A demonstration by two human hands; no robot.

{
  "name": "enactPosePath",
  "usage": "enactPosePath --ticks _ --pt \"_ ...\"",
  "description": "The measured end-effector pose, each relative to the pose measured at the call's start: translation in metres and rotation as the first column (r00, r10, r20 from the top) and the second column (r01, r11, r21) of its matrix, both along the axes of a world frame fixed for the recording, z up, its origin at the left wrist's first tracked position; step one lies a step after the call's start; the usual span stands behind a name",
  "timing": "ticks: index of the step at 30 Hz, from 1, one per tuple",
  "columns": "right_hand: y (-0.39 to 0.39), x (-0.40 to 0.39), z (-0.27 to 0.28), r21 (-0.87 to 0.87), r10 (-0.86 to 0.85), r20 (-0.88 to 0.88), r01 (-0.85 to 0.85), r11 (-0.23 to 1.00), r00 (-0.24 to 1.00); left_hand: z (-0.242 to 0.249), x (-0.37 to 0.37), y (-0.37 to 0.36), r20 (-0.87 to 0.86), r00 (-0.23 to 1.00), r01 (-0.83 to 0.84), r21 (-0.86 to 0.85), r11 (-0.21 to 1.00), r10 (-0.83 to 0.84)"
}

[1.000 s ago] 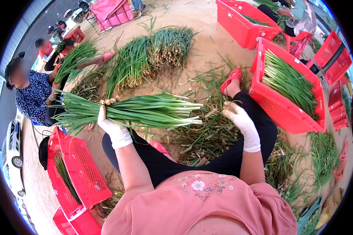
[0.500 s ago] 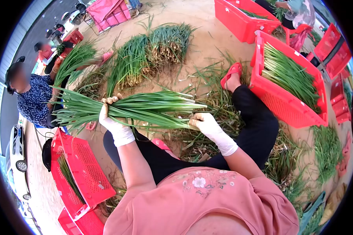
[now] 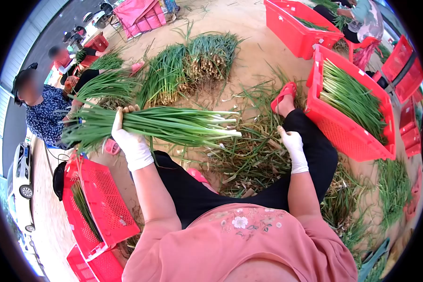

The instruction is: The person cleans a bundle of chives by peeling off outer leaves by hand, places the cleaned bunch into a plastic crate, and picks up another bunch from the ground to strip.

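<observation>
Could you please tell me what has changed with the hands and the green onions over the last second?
The right hand, which touched the white ends of the bundle of green onions half a second ago, has let go and swung out to the right, above the knee. The left hand keeps its grip on the bundle, held level as before. The red crate stayed put.

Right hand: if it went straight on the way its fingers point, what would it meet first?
The right hand points up and away along the knee. Probably the red sandal on the foot comes first, though depth is unclear.
</observation>
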State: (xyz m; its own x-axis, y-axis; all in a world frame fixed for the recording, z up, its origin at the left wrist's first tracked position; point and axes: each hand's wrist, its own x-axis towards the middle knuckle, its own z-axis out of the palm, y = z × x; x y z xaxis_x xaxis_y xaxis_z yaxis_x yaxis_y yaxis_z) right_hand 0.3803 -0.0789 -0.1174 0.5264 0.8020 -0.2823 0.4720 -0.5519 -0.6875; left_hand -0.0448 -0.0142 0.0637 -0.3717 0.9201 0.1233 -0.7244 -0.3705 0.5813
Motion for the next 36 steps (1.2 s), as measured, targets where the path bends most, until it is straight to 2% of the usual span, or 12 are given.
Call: enactPosePath --ticks 4,7,9,11,13,17,23,25,27,29,31,36 --pt "0.005 -0.044 0.023 0.173 0.390 0.363 -0.472 0.864 0.846 0.028 0.030 0.027 -0.132 0.988 0.060 -0.174 0.983 -0.084" --pt "0.017 -0.083 0.062 0.429 0.694 -0.349 -0.551 0.716 0.630 0.045 0.076 0.038 -0.272 0.930 0.162 -0.297 0.941 -0.246" --pt "0.018 -0.115 0.101 0.463 0.792 -0.247 -0.650 0.603 0.558 0.057 0.119 0.036 -0.380 0.870 0.178 -0.353 0.918 -0.315" --pt "0.027 -0.141 0.104 0.666 0.817 -0.269 -0.514 0.540 0.510 0.057 0.158 0.038 -0.391 0.819 0.212 -0.474 0.855 -0.419" --pt "0.036 -0.142 0.123 0.555 0.676 -0.642 -0.389 0.735 0.362 0.043 0.195 0.043 -0.460 0.790 0.180 -0.456 0.872 -0.404" --pt "0.048 -0.117 0.082 0.557 0.560 -0.825 -0.060 0.828 0.072 0.013 0.257 0.053 -0.502 0.726 0.201 -0.500 0.842 -0.471" --pt "0.035 -0.093 0.036 0.502 0.549 -0.823 0.265 0.823 -0.146 0.039 0.283 0.057 -0.583 0.165 0.450 -0.674 0.586 -0.796" --pt "0.026 -0.093 0.047 0.462 0.527 -0.837 0.327 0.824 -0.146 0.053 0.278 0.054 -0.863 -0.095 0.408 -0.488 0.772 -0.496" --pt "0.021 -0.091 0.054 0.427 0.506 -0.850 0.374 0.823 -0.144 0.056 0.260 0.050 -0.946 -0.141 0.410 -0.324 0.853 -0.292" --pt "0.031 -0.081 0.039 0.390 0.465 -0.874 0.365 0.845 -0.142 0.055 0.223 0.034 -0.945 0.053 0.467 -0.262 0.845 -0.323" --pt "0.031 -0.074 0.044 0.388 0.452 -0.885 0.366 0.846 -0.107 0.030 0.182 0.011 -0.850 0.217 0.461 -0.345 0.818 -0.480" --pt "0.048 -0.077 0.044 0.463 0.538 -0.813 0.314 0.829 -0.222 -0.123 0.134 -0.077 -0.473 0.113 0.584 -0.680 0.443 -0.874"
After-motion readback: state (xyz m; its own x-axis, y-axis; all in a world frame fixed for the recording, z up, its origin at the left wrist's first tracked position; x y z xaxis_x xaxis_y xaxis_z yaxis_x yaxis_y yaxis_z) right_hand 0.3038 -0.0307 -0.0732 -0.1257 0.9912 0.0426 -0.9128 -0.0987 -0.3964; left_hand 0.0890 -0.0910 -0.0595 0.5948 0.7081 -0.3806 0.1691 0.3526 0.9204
